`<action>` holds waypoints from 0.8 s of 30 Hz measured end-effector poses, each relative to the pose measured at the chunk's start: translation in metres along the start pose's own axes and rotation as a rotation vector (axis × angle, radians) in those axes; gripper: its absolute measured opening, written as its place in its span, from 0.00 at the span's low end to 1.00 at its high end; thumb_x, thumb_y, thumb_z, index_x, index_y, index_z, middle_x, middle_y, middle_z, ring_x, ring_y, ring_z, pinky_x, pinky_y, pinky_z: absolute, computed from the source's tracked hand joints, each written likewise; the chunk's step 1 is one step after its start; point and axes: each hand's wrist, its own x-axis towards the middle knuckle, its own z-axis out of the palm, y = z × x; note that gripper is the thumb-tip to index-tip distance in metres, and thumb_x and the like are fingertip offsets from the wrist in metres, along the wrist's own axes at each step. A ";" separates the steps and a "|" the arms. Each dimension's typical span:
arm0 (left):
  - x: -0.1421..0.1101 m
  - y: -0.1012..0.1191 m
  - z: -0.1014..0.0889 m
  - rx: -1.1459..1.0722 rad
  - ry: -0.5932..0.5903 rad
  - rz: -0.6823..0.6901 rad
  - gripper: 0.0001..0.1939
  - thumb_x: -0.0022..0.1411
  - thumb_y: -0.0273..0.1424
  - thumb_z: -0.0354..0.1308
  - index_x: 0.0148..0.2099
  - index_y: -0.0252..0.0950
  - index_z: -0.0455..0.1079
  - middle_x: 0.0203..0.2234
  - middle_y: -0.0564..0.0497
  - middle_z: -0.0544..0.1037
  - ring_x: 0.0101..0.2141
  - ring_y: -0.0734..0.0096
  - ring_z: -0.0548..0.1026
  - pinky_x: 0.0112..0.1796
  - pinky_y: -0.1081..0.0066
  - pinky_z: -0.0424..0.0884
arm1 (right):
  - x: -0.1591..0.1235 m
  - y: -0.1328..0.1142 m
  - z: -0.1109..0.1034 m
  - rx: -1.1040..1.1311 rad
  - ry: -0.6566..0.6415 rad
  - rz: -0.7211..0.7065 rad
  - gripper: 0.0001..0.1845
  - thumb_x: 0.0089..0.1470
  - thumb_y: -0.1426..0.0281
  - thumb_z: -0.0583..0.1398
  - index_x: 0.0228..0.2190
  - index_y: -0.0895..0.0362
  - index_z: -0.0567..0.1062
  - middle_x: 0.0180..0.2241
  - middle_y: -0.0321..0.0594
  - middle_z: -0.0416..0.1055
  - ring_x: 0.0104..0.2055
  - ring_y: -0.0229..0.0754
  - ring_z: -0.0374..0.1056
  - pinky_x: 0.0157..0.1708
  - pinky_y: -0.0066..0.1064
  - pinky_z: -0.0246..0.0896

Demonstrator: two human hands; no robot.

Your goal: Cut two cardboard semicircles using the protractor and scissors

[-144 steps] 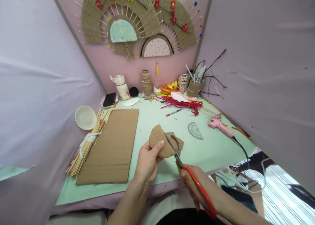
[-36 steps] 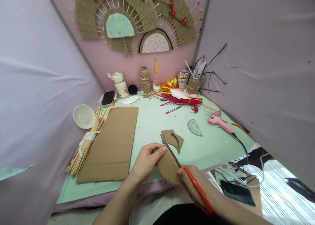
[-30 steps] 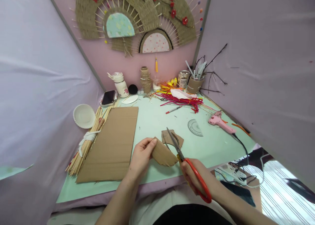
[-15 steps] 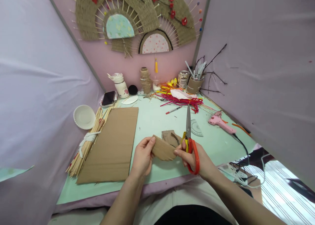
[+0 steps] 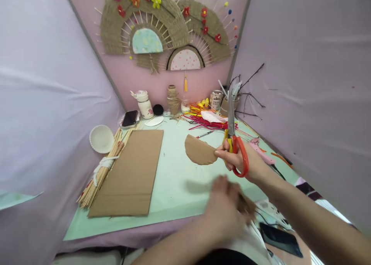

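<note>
My right hand (image 5: 242,162) is raised over the middle of the mint-green table (image 5: 174,180). Its fingers are through the orange handles of the scissors (image 5: 233,141), whose blades are closed and point straight up. Its thumb and forefinger also pinch a half-round cardboard piece (image 5: 199,151), which sticks out to the left. My left hand (image 5: 226,205) is lower, at the table's near right edge, and is blurred by motion. A brown cardboard scrap (image 5: 247,205) shows at its fingers.
A large cardboard sheet (image 5: 130,172) lies on the left beside a tied bundle of sticks (image 5: 104,168) and a white paper plate (image 5: 101,138). At the back are a bottle (image 5: 144,104), a twine spool (image 5: 173,99), red strips (image 5: 211,123) and cups. A pink glue gun (image 5: 261,149) lies right.
My left hand let go of the half-round piece and swept right and down. The scrap is gone from the table. My right hand lifted the scissors and the piece up and away from me.
</note>
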 end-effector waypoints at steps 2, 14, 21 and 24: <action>-0.015 0.013 0.027 -0.059 -0.311 0.152 0.38 0.50 0.45 0.65 0.62 0.42 0.62 0.65 0.41 0.55 0.63 0.37 0.53 0.57 0.44 0.57 | 0.007 -0.008 0.003 -0.046 -0.035 0.016 0.18 0.44 0.62 0.66 0.24 0.53 0.60 0.14 0.29 0.65 0.13 0.33 0.57 0.11 0.24 0.49; 0.001 -0.012 -0.075 -0.911 0.561 -0.327 0.21 0.56 0.45 0.60 0.45 0.36 0.69 0.46 0.41 0.76 0.46 0.59 0.74 0.45 0.62 0.70 | 0.014 0.040 0.044 0.202 0.056 0.055 0.21 0.43 0.56 0.66 0.25 0.53 0.60 0.11 0.26 0.62 0.13 0.33 0.56 0.13 0.24 0.50; 0.009 -0.039 -0.104 -0.802 0.672 -0.278 0.18 0.57 0.43 0.58 0.44 0.36 0.68 0.42 0.43 0.77 0.41 0.63 0.76 0.41 0.62 0.73 | 0.014 0.063 0.062 0.213 0.053 0.093 0.24 0.43 0.54 0.67 0.27 0.53 0.59 0.27 0.36 0.74 0.14 0.31 0.58 0.12 0.25 0.51; 0.006 -0.049 -0.109 -0.607 0.612 -0.307 0.13 0.52 0.38 0.62 0.37 0.36 0.71 0.30 0.47 0.78 0.32 0.63 0.76 0.32 0.65 0.74 | 0.022 0.063 0.055 0.223 0.063 0.085 0.25 0.41 0.55 0.68 0.28 0.53 0.60 0.26 0.34 0.74 0.13 0.31 0.59 0.11 0.24 0.50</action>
